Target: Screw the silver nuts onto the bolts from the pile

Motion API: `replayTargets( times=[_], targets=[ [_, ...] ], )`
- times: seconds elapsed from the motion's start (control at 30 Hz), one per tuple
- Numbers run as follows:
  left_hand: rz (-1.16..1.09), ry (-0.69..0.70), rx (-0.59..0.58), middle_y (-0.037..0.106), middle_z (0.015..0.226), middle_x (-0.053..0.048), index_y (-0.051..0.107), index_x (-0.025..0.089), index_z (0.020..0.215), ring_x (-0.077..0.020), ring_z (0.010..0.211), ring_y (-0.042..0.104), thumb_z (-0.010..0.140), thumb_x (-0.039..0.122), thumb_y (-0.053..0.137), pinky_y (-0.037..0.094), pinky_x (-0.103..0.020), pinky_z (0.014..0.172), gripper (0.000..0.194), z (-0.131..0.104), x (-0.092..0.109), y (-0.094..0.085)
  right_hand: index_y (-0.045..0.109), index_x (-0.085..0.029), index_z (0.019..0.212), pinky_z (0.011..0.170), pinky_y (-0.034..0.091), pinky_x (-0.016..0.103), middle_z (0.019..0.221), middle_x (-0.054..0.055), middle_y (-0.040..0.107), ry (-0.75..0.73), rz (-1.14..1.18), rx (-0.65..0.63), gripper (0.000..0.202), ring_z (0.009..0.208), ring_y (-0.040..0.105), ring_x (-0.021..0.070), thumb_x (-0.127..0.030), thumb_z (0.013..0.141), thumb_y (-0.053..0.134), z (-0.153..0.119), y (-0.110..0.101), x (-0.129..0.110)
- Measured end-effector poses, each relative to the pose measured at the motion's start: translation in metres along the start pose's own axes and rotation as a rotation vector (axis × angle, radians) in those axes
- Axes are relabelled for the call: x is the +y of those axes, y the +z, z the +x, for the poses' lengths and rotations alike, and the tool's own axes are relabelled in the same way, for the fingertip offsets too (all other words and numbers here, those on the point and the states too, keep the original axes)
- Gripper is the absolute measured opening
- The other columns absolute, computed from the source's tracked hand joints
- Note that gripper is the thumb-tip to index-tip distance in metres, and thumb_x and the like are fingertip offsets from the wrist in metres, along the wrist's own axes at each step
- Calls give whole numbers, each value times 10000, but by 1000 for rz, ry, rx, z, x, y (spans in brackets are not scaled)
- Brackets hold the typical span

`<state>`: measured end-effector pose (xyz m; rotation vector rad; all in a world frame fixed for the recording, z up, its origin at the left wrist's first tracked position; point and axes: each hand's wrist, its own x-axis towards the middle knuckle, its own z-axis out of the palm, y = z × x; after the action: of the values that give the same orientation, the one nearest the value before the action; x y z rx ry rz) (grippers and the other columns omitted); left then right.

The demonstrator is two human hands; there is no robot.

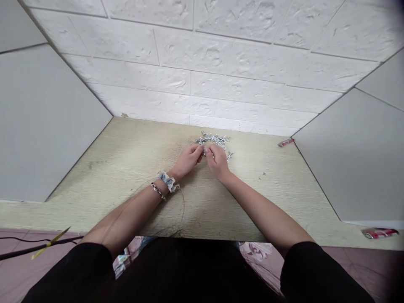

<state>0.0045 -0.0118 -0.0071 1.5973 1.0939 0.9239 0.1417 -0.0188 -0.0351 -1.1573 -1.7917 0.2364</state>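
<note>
Bolts (217, 139), loose pile on table (142, 143), just beyond both hands, nearer the right; left hand (188, 159) and right hand (217, 163) pinched narrow, fingertips nearly meeting on small metal piece (204, 150); screws (230, 156) just beside right hand, slanting away rightward. Piece's kind and long axis hidden by fingers; pile's near edge partly covered by right hand.

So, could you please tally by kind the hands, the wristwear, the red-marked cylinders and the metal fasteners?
Left hand and right hand: 2
Scrunchie: 1
Bracelet: 1
Red-marked cylinders: 2
Metal fasteners: too jumbled to count
Total counted: 6
</note>
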Motion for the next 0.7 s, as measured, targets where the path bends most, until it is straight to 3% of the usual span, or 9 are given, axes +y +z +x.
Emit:
replayTargets(
  times=[0.2,0.47,0.7],
  targets=[
    [-15,7,-12,390,499,42,433,178,592,-82,468,345,859,515,390,276,-227,468,432,1,2,-1,461,-222,776,734,390,332,711,-4,537,-14,29,16,184,710,499,161,-345,904,410,-1,1,-2],
    [-26,15,11,376,485,42,434,180,581,-90,480,355,865,499,377,288,-234,488,431,0,1,0,446,-233,885,701,434,335,788,15,562,-172,32,62,23,742,522,169,-240,878,425,-1,1,-4],
    [-30,14,28,376,482,42,417,180,563,-88,483,354,860,504,387,284,-235,490,441,0,3,-1,437,-245,964,767,451,368,895,41,570,-297,-24,167,202,848,538,195,-122,805,450,-1,5,-2]
  ],
)
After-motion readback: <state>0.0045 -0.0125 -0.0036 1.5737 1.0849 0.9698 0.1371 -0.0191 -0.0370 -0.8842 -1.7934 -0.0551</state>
